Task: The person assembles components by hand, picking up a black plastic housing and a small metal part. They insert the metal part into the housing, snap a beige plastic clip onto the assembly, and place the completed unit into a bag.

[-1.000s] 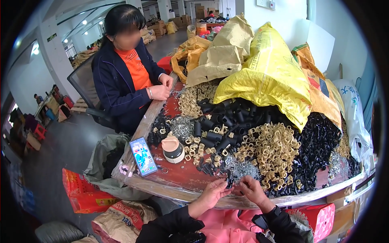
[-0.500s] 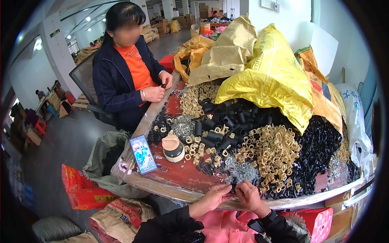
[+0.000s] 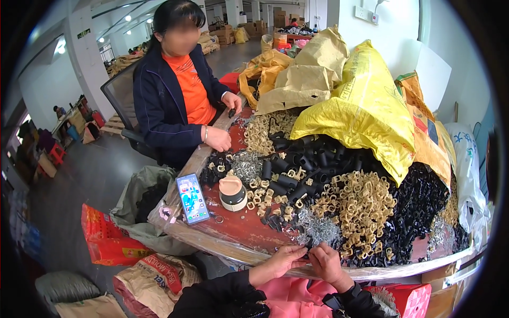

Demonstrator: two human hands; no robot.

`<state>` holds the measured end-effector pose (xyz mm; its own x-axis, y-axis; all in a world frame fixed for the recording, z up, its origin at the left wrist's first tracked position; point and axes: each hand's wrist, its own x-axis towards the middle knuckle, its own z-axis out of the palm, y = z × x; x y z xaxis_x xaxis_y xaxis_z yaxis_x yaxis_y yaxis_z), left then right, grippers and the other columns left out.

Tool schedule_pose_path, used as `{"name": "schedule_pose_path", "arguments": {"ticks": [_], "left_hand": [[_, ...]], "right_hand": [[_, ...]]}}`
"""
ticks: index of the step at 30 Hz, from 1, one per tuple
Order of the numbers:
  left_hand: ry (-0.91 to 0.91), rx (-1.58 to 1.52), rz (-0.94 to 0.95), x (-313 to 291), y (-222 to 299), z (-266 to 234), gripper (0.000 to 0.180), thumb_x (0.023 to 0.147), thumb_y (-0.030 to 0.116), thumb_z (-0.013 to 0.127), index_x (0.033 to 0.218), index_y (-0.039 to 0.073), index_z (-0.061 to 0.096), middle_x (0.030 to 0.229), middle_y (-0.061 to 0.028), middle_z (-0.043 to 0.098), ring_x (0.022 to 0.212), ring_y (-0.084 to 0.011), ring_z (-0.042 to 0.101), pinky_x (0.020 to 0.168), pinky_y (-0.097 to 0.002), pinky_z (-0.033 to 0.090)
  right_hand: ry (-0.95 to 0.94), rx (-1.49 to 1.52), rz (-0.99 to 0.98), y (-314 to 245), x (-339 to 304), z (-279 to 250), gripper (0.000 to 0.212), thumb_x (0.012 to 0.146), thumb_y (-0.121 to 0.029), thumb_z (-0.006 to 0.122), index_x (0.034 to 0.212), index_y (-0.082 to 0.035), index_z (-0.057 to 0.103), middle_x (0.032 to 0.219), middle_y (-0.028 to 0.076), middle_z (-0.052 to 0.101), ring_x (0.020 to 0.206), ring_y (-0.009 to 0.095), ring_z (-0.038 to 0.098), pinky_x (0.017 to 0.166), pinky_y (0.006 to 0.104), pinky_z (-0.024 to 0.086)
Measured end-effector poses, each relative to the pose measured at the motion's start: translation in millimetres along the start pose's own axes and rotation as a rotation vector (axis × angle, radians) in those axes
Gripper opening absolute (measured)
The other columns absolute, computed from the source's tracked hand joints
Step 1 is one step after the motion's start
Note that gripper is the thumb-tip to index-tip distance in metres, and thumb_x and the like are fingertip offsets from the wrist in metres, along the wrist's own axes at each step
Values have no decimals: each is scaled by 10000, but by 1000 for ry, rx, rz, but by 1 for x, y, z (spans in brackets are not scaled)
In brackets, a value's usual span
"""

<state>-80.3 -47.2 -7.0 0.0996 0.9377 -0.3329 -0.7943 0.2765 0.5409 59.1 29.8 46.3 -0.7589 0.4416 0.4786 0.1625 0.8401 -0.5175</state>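
Both my hands meet at the table's near edge, fingertips pinched together. My left hand (image 3: 285, 259) holds a small black plastic part (image 3: 306, 256), mostly hidden by the fingers. Close beside it, my right hand (image 3: 325, 261) is closed on the same part. Just beyond them lies a heap of small silvery metal pieces (image 3: 319, 227). A pile of tan plastic rings (image 3: 366, 206) rises to the right of it, with a mass of small black parts (image 3: 416, 212) farther right.
A phone (image 3: 192, 199) with a lit screen and a lidded jar (image 3: 232, 193) stand left on the red table (image 3: 244, 230). Across the left corner sits a co-worker (image 3: 183, 95). A yellow sack (image 3: 360, 106) spills black tubes. Open sacks (image 3: 154, 281) stand on the floor.
The whole view has shifted slightly right and down. The co-worker's hands have moved apart, one reaching down to the black parts at the table's edge. My hands remain pinched together.
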Motion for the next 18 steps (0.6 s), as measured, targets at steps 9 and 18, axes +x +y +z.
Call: {"name": "schedule_pose_path", "arguments": {"ticks": [9, 18], "left_hand": [[5, 93, -40, 0, 2, 2, 214, 822, 151, 515, 990, 20, 534, 914, -46, 571, 791, -122, 569, 713, -222, 472], [0, 104, -39, -1, 15, 1, 245, 802, 168, 550, 983, 2, 537, 909, -66, 577, 803, -138, 573, 694, -214, 469]], "right_hand": [[-9, 810, 632, 15, -15, 11, 178, 710, -58, 633, 775, -43, 468, 636, 6, 447, 555, 57, 502, 469, 211, 385], [-90, -15, 335, 20, -37, -36, 164, 664, -71, 640, 725, -54, 488, 689, 67, 490, 546, 195, 516, 495, 279, 410]]}}
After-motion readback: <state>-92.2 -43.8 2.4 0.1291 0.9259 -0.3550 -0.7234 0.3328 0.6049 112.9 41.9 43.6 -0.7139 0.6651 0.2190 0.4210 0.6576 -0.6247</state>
